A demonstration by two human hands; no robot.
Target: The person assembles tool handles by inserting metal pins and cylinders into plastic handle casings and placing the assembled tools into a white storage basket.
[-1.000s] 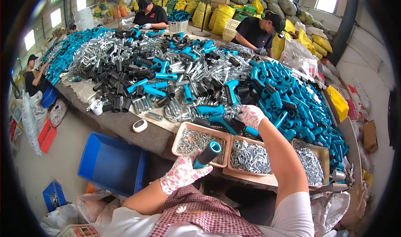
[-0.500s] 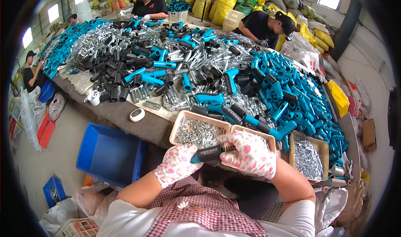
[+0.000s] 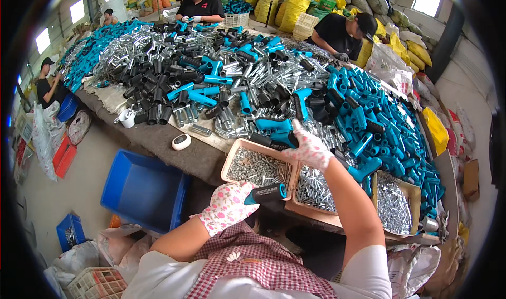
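Cluttered table (image 3: pixel 150 145); left hand (image 3: pixel 226 206) holds teal-black handle (image 3: pixel 270 193), pale lettering

Workshop: heaped parts (image 3: pixel 218 80), sacks (image 3: pixel 293 19)

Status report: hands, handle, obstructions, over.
Left hand holds black-and-teal handle. Right hand at near edge of pile, grip unclear. Nothing seen blocking either.

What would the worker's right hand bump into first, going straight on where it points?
Heading forward and slightly left, the right hand would probably first meet the teal-and-black handle just ahead of it; depth is unclear here, so the two may already touch.
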